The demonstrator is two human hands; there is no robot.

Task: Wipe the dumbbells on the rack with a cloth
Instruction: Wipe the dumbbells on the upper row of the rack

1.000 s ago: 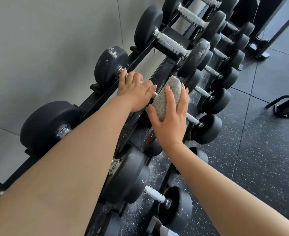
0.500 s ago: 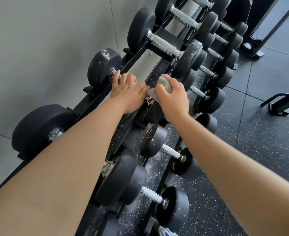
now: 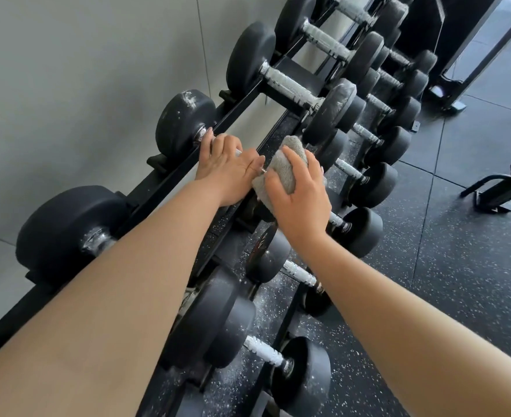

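The soft grey cloth (image 3: 283, 168) looks light and easily bunched, best palmed as a wad. The right hand (image 3: 301, 194) does so, fingers (image 3: 296, 162) curled over it, pressing it onto the near end of a top-tier dumbbell (image 3: 182, 124) on the rack (image 3: 164, 179). Just beyond, the left hand (image 3: 227, 170) wraps that heavy, rigid dumbbell's handle, likely steadying it.

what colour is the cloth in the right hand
Grey. The cloth shows best in the head view.
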